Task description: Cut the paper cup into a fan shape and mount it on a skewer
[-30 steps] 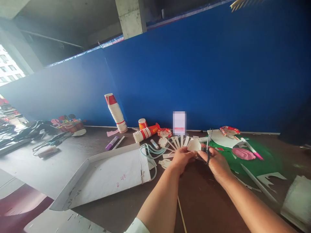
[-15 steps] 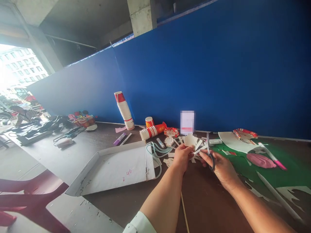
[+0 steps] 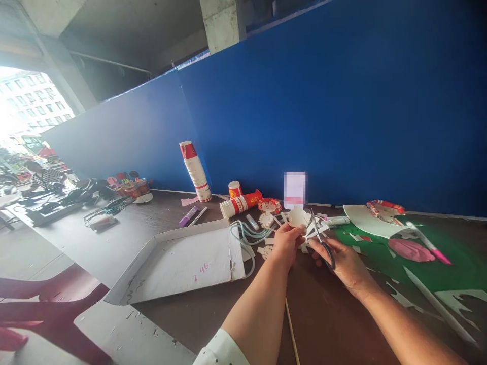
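Over the dark table, my left hand [image 3: 288, 242] pinches a paper cup [image 3: 299, 217] whose side is cut into strips that spread outward. My right hand [image 3: 338, 258] is closed on a pair of scissors [image 3: 322, 242], fingers around the black handles. Their blades point up and to the left and lie close against the white strips. Whether the blades are cutting a strip cannot be made out. Beneath and around the hands lie white paper scraps [image 3: 265, 252]. A cut-out cup flower with a red rim [image 3: 269, 206] lies just left of them.
A shallow white box lid [image 3: 171, 263] lies to the left, beside a pale coiled cable [image 3: 247, 234]. Stacked paper cups [image 3: 197, 175] stand near the blue wall [image 3: 342, 101]. At right are a pink-tipped marker [image 3: 429, 243] and a pink oval [image 3: 411, 250]. A person [image 3: 45, 175] sits far left.
The scissors have tilted from nearly upright towards the left, bringing their blades nearer the cup's strips. My left hand keeps its hold on the cup. The view has shifted slightly.
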The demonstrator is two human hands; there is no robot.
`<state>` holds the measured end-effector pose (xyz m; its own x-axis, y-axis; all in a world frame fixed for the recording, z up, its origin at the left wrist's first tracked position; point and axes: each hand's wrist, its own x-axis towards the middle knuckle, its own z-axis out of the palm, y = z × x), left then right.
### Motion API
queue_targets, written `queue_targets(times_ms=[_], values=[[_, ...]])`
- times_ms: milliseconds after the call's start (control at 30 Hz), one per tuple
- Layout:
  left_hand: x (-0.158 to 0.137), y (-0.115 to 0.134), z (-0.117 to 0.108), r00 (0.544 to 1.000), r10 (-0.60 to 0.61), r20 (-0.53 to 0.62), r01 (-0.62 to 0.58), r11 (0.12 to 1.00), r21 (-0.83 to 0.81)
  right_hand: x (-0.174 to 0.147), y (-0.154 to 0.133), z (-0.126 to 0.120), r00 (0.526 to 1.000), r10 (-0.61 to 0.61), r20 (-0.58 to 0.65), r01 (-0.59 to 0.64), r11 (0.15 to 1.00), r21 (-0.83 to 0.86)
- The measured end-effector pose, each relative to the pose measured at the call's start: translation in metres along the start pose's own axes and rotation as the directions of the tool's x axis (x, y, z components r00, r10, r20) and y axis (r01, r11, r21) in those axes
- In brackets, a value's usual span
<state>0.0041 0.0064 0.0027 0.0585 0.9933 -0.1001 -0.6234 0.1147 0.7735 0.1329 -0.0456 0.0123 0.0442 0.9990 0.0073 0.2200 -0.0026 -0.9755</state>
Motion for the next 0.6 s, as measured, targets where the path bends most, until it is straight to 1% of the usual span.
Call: queue_targets(times_ms=[167,300,433,600], values=[[-0.001,0.001,0.002,1.000,-0.001,0.002,0.001,1.000,-0.022,0.003,0.004,-0.002,1.000,0.027,0.012,-0.026,0.999,-0.047],[0.000,0.002,0.002,1.000,-0.014,-0.008,0.014,0.999,-0.032,0.004,0.005,-0.002,1.000,-0.001,0.008,0.002,0.997,-0.082],[0.002,0.002,0.002,1.000,-0.013,-0.026,0.013,1.000,-0.017,0.001,-0.002,0.001,1.000,-0.018,0.004,0.018,0.998,-0.068],[0.000,0.005,0.003,1.000,-0.014,-0.008,0.014,1.000,0.010,-0.002,-0.009,0.003,0.999,-0.046,0.009,0.047,0.995,-0.091]])
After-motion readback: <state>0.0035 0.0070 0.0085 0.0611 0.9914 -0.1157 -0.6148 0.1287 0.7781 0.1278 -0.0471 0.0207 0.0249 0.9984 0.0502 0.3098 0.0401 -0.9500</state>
